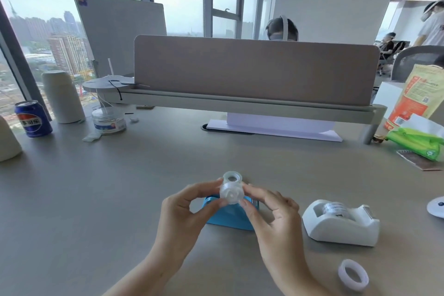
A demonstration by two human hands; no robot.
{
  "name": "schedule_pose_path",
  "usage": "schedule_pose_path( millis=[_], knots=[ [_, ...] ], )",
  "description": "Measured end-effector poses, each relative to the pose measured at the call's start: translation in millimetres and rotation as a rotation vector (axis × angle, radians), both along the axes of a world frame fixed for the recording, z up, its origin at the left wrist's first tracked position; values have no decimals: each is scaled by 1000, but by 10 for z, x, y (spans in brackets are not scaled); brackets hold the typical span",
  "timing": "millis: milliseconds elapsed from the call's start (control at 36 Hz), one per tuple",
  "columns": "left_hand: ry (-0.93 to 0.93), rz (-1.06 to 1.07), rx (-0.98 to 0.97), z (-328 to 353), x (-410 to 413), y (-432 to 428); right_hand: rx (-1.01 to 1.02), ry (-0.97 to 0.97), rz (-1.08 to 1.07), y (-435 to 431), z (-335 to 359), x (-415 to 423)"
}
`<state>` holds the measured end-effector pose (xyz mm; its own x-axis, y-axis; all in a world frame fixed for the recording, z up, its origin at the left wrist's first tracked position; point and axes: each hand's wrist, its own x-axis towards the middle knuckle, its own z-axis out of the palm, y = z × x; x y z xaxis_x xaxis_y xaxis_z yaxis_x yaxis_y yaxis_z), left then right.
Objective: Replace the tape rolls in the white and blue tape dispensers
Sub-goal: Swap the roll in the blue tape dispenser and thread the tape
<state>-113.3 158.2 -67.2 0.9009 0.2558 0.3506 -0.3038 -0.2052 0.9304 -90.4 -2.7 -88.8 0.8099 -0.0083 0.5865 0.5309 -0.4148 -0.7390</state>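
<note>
both hands, left hand [185,209] and right hand [271,211], raised palms-inward, pinch a clear tape roll [231,192] just above the blue tape dispenser [228,216]; the white tape dispenser [341,222] sits right of it.
</note>
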Motion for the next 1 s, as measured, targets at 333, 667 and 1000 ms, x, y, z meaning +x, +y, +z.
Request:
schedule_pose_path(
  millis=[333, 667, 1000],
  knots=[
    [61, -13, 6, 43, -53, -11, 24, 69, 89, -40, 62, -30],
    [43, -84, 8, -2, -32, 16, -42, 116, 185, -105, 113, -9],
    [15, -118, -18, -20, -13, 14, -111, 9, 154, -116, 147, 48]
  ],
)
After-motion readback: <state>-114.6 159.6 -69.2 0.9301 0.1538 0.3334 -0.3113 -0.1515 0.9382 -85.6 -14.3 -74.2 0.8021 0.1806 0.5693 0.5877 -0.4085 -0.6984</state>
